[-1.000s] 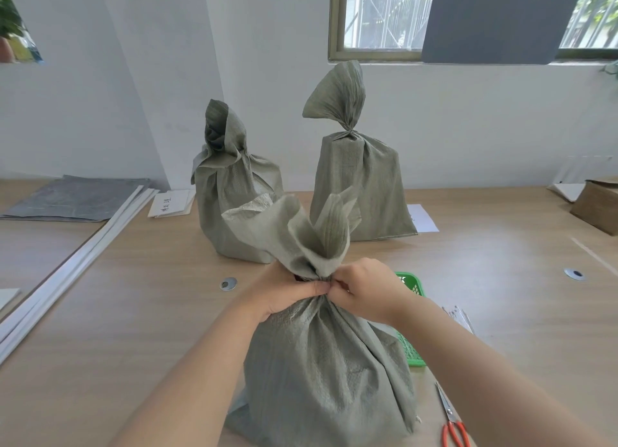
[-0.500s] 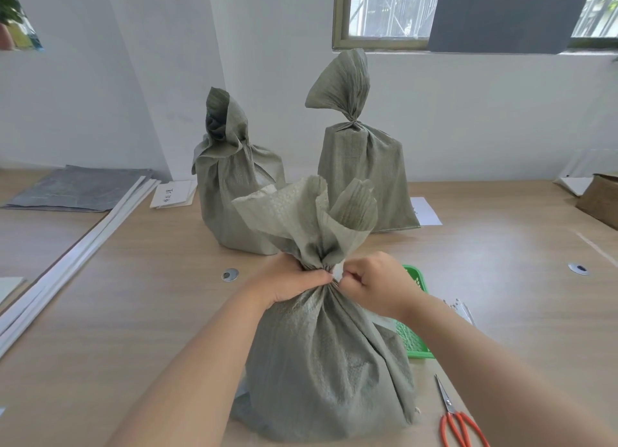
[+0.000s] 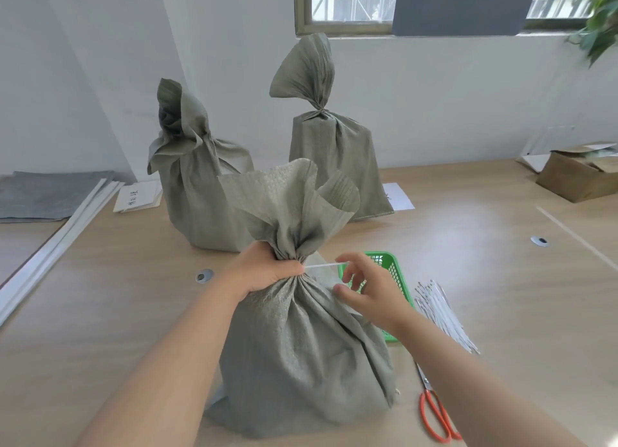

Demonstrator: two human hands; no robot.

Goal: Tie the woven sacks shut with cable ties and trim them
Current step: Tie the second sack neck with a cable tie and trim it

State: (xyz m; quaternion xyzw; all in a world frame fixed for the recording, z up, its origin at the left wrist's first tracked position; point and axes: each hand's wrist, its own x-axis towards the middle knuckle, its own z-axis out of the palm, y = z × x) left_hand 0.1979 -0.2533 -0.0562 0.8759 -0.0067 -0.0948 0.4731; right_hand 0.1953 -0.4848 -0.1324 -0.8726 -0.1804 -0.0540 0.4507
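Sack (image 3: 301,363) nearest me stands upright on the tabletop (image 3: 133,312), its long axis vertical. The gathered neck is at the top and the loose mouth flares up and outward above it. My left hand (image 3: 267,269) is clamped round that neck from the left, fingers wrapped tight on the bunched weave. A pale cable tie (image 3: 326,265) circles the neck, and its free tail sticks out level to the right. My right hand (image 3: 368,289) is beside the neck, apart from the left one. Its fingers are loosely spread, and the tail's end reaches my forefinger. The thumb sits below, clear of the tie and close against the sack's shoulder, so that hand grips nothing I can see.

Behind the sack's right shoulder sits a green basket (image 3: 398,276). Right of it a bundle of cable ties (image 3: 444,316) lies slanting from far left to near right. Orange-handled scissors (image 3: 438,416) lie near my right forearm, blades pointing away from me.

Two more sacks stand upright farther back, a left one (image 3: 200,192) and a right one (image 3: 331,155), each with its neck cinched. A paper (image 3: 137,195) left of them carries dark handwritten characters that I cannot read. No print shows on any sack.
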